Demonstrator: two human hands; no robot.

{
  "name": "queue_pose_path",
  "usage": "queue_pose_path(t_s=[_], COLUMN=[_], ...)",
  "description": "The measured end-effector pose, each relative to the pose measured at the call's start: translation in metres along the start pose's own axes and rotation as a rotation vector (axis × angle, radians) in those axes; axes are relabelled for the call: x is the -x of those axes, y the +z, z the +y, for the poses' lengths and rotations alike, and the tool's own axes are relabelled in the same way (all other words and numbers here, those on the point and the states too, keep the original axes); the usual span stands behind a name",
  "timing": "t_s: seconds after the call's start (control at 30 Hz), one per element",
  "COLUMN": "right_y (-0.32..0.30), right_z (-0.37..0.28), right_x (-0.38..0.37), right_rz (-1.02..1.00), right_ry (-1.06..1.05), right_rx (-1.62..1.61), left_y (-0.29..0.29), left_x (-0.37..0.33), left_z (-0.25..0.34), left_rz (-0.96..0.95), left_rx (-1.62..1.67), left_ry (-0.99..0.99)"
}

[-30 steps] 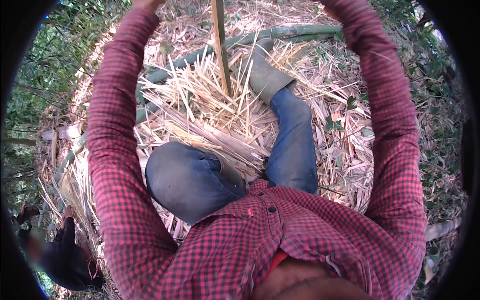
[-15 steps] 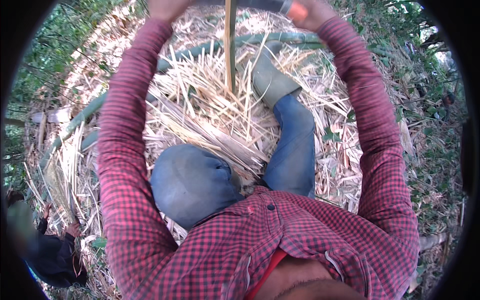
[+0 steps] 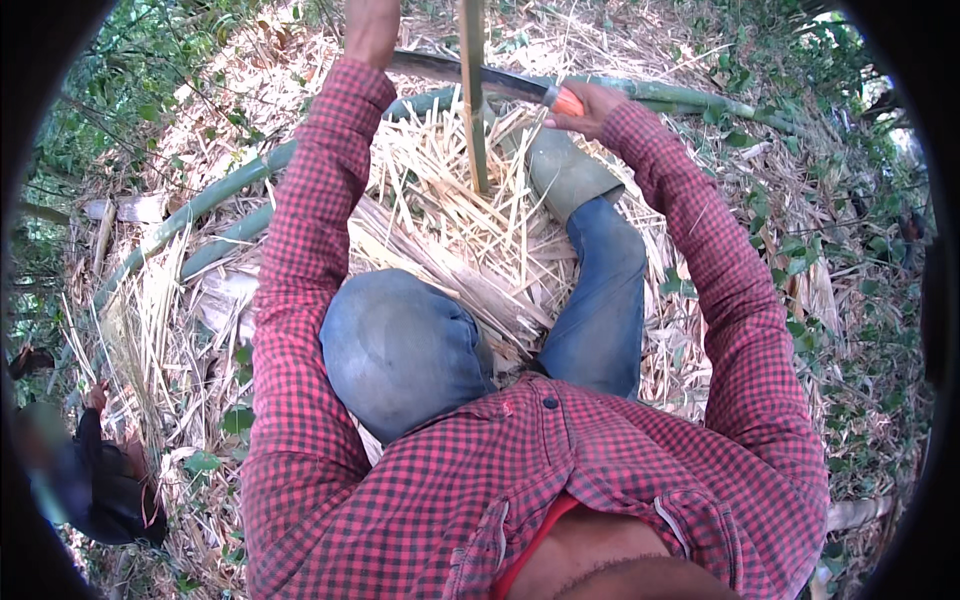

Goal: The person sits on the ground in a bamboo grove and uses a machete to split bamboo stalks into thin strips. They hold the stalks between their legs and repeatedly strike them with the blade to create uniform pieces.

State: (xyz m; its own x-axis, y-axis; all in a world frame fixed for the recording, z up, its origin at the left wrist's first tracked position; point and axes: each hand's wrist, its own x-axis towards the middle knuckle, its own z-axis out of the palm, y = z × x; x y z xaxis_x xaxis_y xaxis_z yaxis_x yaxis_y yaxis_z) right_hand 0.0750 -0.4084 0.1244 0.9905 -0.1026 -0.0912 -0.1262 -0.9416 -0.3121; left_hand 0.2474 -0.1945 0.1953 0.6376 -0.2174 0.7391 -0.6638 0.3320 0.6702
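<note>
My right hand is closed round the orange handle of a long-bladed knife, likely a machete. Its dark blade points left and meets an upright split bamboo strip, which passes in front of it. The strip's lower end rests among pale slivers between my legs, and its top runs out of view. At the upper edge my left hand is raised beside the blade's far end. Its fingers are cut off by the picture's edge, so what it holds is hidden.
Green bamboo poles curve across the ground beyond my legs. Pale bamboo slivers lie heaped by my boot. Another person in dark clothing is at the lower left, near a bundle of thin strips. Leafy undergrowth surrounds the spot.
My right hand and the knife have come down along the strip, nearer to me. My left hand has shifted a little right. The whole view has moved slightly.
</note>
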Motion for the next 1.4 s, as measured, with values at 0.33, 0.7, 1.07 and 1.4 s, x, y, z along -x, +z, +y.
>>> queue_pose_path(t_s=[0.33,0.7,1.07,1.4], right_y=[0.046,0.132,0.15,0.151], right_z=[-0.055,-0.094,-0.051,-0.083], right_x=[0.026,0.033,0.047,0.044], right_rz=[-0.188,0.19,0.345,0.23], right_ry=[-0.056,0.136,-0.236,0.049], right_rx=[-0.767,-0.615,-0.972,-1.2], left_y=[0.008,-0.002,-0.024,-0.024], left_x=[-0.001,0.014,-0.009,-0.006], left_z=[0.014,0.014,0.015,0.017], left_rz=[0.194,0.161,0.016,0.188], left_rx=[-0.166,0.126,0.151,0.354], left_ry=[-0.081,-0.183,-0.034,-0.1])
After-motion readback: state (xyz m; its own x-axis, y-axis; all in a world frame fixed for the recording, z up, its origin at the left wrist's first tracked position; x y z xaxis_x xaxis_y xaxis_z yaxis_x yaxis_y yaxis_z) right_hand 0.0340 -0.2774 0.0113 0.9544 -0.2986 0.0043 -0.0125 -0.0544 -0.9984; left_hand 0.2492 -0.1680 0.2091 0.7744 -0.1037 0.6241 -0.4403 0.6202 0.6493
